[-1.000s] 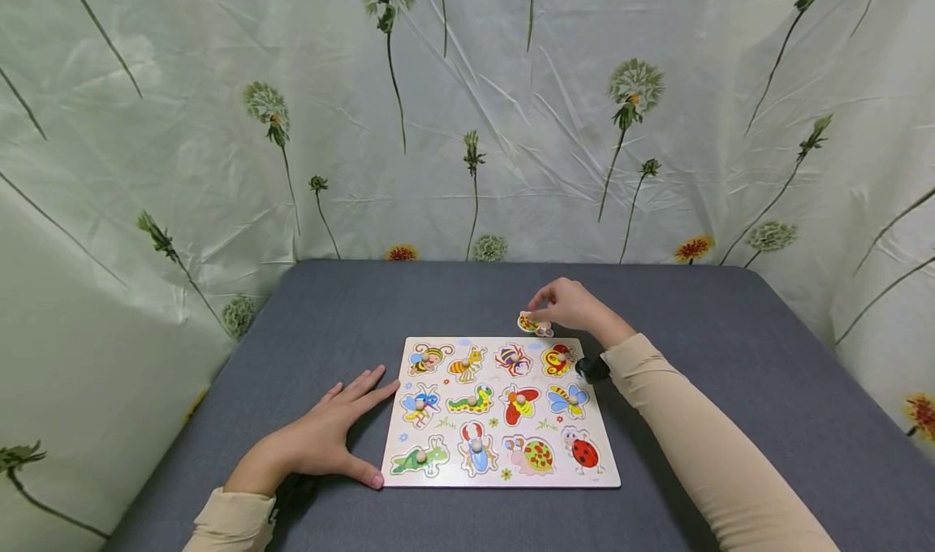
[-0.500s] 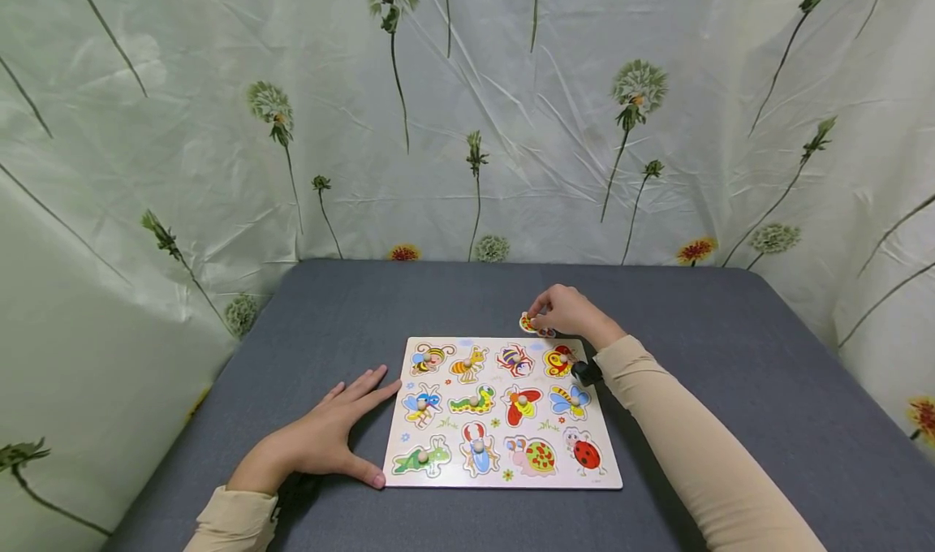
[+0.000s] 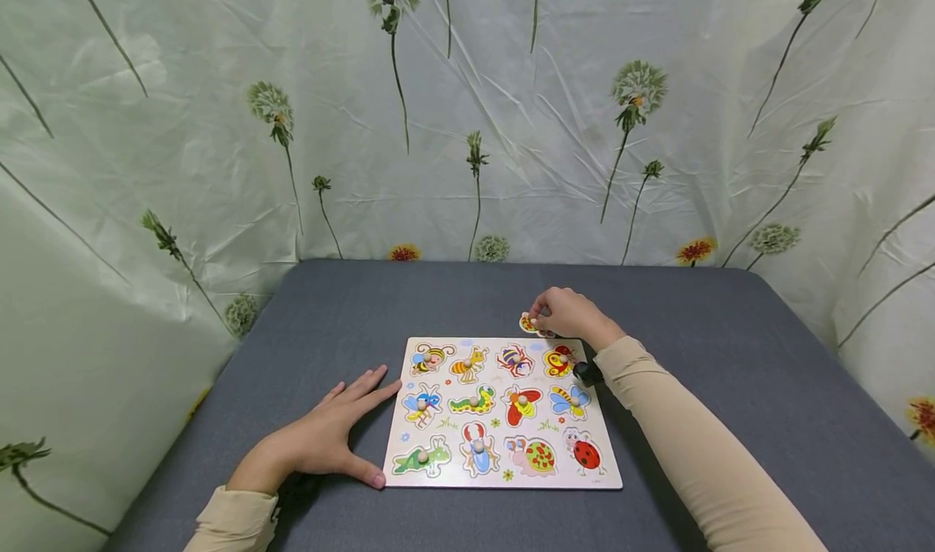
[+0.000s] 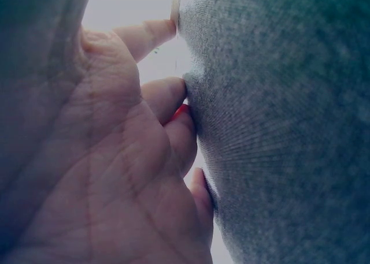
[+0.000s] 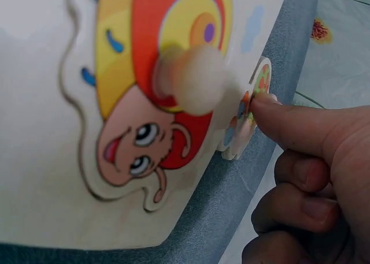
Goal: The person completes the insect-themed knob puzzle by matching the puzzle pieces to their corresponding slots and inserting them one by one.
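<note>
A wooden peg puzzle board (image 3: 497,480) with bright insect pictures lies on the table. Just past its far edge, toward the right corner, is a snail-shaped puzzle piece (image 3: 527,323). My right hand (image 3: 573,316) pinches this puzzle piece (image 5: 263,79) between thumb and index finger, its other fingers curled. The right hand partly covers the piece in the head view. At the board's left edge, my left hand (image 3: 321,437) lies spread, with thumb and index fingertips right at the edge. Seen by the left wrist camera, the left palm (image 4: 115,160) has its fingertips against the grey cloth.
Knobbed pieces, such as the caterpillar (image 3: 472,401) and the butterfly (image 5: 156,73), sit in the board. The snail picture (image 3: 536,457) and ladybug picture (image 3: 584,453) at front right show no knobs. Grey cloth (image 3: 380,300) covers the table; a flowered curtain (image 3: 438,203) stands behind.
My right hand has come down a little and closer over the snail piece, covering more of it. The left hand and the board have stayed in place.
</note>
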Demonstrator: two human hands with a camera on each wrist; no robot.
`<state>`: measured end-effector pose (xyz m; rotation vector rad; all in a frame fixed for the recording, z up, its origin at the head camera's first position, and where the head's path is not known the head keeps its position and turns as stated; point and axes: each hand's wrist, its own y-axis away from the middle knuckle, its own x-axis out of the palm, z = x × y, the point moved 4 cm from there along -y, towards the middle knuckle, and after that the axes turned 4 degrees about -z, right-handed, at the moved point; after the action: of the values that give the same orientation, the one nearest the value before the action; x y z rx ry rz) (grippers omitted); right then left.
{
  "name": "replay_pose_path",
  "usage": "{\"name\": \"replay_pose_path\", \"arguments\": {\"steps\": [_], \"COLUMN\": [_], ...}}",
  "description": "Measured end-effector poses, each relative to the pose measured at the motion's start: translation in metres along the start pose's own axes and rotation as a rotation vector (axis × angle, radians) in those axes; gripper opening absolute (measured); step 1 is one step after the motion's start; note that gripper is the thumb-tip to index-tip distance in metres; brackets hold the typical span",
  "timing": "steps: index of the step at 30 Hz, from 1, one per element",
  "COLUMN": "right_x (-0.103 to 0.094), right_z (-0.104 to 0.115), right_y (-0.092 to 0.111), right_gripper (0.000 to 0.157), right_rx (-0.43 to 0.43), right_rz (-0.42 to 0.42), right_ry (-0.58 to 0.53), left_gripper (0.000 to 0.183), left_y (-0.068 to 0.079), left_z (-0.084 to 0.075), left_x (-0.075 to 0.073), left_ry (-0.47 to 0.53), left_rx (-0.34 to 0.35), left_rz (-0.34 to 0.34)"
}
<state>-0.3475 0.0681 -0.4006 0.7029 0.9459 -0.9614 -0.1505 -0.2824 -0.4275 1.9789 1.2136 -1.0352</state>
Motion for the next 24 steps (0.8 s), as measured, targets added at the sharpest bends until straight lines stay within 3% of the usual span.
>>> {"name": "replay_pose_path", "arguments": {"steps": [6,24], "right_x": [0.000,-0.005], "right_z": [-0.001,-0.018], "right_y": [0.000,0.001], "right_gripper": [0.016,0.025], "right_rx": [-0.011,0.087], "right_rz": [-0.005,-0.077], "right_ry": [0.042,0.058], "left_gripper": [0.133,0.132], "left_y": [0.000,0.001], "left_z": [0.000,-0.001], "left_x": [0.000,0.000], "left_ry": [0.002,0.006], "left_rx": [-0.002,-0.005], "left_rz": [0.000,0.005]}}
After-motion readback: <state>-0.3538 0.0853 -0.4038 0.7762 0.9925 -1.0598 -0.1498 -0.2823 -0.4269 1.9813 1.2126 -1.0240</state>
